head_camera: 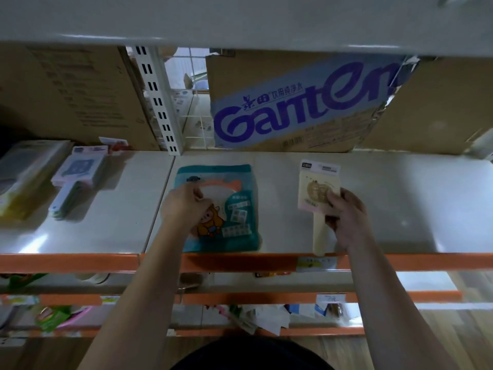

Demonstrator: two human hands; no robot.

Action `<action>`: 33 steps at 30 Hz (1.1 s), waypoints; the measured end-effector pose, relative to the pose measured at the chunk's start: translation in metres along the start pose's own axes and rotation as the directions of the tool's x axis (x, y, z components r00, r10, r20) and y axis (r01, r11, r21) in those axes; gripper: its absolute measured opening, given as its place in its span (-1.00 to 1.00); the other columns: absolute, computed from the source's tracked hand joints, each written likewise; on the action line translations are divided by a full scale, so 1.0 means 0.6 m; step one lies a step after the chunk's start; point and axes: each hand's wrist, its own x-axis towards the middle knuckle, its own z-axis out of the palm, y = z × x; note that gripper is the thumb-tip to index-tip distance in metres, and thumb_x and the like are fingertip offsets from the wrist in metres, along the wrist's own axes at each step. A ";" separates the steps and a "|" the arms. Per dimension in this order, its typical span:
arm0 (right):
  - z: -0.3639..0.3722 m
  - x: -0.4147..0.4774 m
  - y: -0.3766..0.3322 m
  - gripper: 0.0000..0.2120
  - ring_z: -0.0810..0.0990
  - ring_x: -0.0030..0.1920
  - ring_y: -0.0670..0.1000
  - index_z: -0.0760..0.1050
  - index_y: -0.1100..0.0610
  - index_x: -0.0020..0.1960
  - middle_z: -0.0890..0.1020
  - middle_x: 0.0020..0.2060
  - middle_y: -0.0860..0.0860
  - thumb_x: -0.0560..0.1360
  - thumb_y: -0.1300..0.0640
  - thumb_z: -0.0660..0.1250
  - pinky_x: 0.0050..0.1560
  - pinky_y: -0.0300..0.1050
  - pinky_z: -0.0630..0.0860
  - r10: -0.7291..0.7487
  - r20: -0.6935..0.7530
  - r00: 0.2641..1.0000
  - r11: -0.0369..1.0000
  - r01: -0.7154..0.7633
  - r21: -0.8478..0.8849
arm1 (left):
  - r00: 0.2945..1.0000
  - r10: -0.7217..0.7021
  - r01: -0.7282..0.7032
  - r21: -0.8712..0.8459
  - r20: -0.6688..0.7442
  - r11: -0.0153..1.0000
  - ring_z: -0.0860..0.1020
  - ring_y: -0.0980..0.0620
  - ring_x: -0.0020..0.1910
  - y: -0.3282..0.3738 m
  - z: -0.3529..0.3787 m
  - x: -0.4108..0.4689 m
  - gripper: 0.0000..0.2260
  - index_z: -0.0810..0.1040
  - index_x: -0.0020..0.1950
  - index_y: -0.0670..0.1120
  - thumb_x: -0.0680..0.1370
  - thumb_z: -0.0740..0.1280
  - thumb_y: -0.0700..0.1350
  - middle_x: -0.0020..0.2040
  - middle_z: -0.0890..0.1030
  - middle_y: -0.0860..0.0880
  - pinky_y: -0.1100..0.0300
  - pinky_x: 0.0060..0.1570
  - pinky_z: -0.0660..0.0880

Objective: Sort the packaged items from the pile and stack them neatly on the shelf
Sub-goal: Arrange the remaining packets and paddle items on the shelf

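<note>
Both arms reach up and forward from the person's dark top to the shelf (400,209), a pale board with an orange front lip. The right hand (346,217) is clenched around a cream packaged item (318,189), thumb across the lower right corner of its card and fingers wrapped behind the narrow handle below. That item is long and slim; its long axis runs from about 6 o'clock at the handle end, which hangs just over the orange lip, to 12 o'clock at the white header card, with its printed face toward the camera. Whether its back touches the shelf cannot be told. At 9 o'clock from it, a little apart, the left hand (186,201) rests on a teal packet (234,209) with fingers curled inward and the tips pinched at the upper left of the packet's front; how firm the grip is cannot be made out, as the picture blurs there. The packet lies flat on the shelf, its longer side running 6 to 12 o'clock, its cartoon figure upright, and its near edge at the lip. Farther off toward 9 o'clock, on the neighbouring board, lies a pink-carded item (80,172) of similar handled shape, tilted toward 1 o'clock, with other packs beside it. Behind everything, at 12 o'clock, stands a cardboard carton (306,108) printed in purple, tilted against the back.
</note>
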 end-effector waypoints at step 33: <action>0.211 -0.095 0.057 -0.80 0.68 -0.06 0.03 0.54 0.20 0.18 0.69 -0.01 0.08 0.58 0.20 0.28 -0.14 -0.09 0.61 0.090 0.280 0.956 0.984 -0.041 -0.175 | 0.923 -0.321 0.060 -0.743 -0.214 0.667 0.61 -0.03 -0.08 -0.185 -0.147 -0.094 -0.87 0.39 0.10 -0.05 0.61 0.31 -0.10 0.00 0.59 -0.06 0.00 -0.10 0.60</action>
